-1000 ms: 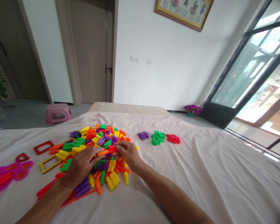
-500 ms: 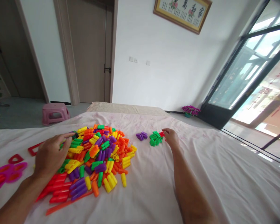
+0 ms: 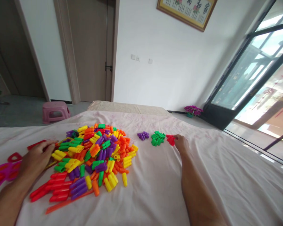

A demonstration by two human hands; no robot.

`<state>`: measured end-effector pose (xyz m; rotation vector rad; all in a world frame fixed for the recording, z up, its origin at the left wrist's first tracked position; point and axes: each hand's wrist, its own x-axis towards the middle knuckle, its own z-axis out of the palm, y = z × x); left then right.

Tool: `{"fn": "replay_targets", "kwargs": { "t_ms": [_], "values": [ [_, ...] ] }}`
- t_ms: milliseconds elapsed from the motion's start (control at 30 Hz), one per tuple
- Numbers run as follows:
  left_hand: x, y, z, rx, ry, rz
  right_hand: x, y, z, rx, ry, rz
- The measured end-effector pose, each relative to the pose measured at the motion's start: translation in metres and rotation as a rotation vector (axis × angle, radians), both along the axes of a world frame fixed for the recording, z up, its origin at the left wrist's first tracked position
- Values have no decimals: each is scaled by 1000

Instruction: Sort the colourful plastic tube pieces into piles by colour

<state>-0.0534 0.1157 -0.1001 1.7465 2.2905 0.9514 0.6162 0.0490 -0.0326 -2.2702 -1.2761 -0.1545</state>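
Beside the left edge of a big heap of coloured plastic tube blocks (image 3: 103, 153) is my left hand (image 3: 36, 157). Its thumb and fingers are closed; what they hold, if anything, is hidden. A yellow frame-shaped piece (image 3: 50, 164) lies partly beneath the heap next to it. Out to the right, my right hand (image 3: 182, 145) has its fingertips closed at a small cluster of red tube blocks (image 3: 170, 139), gripping the right side. Left of that cluster lie a group of green tube blocks (image 3: 158, 138) and a smaller group of purple tube blocks (image 3: 143, 135).
Pink plastic pieces (image 3: 4, 174) and a red ring-shaped piece (image 3: 14, 157) lie at the far left. A pale wrinkled cloth (image 3: 153, 188) covers the surface. Beyond it stand a pink stool (image 3: 56, 112) and purple flowers (image 3: 193, 110).
My right hand has shifted slightly right, and the red cluster now shows beside the green group. My left hand has drawn back left and down from the heap, uncovering green and yellow blocks.
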Motion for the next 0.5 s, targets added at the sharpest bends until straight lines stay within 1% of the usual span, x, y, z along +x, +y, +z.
{"fn": "replay_targets", "kwargs": {
  "t_ms": [100, 133, 167, 233, 333, 400, 500],
  "values": [
    [2, -1, 3, 4, -19, -6, -9, 5, 9, 67, -23, -48],
    [3, -2, 4, 13, -33, -12, -15, 9, 12, 91, 0, -29],
    [4, -4, 4, 21, -47, -22, -23, 13, 16, 114, 47, 19],
    [6, -6, 6, 29, -67, -28, -48, 21, 24, 144, 201, 206],
    [8, -7, 6, 23, -90, -33, -109, 23, 33, 107, 416, 617],
    [9, -6, 6, 26, -99, -32, -160, 15, 36, 53, 426, 878],
    [10, -6, 6, 35, -115, -11, -232, -11, 37, -38, 338, 1202]
  ]
}}
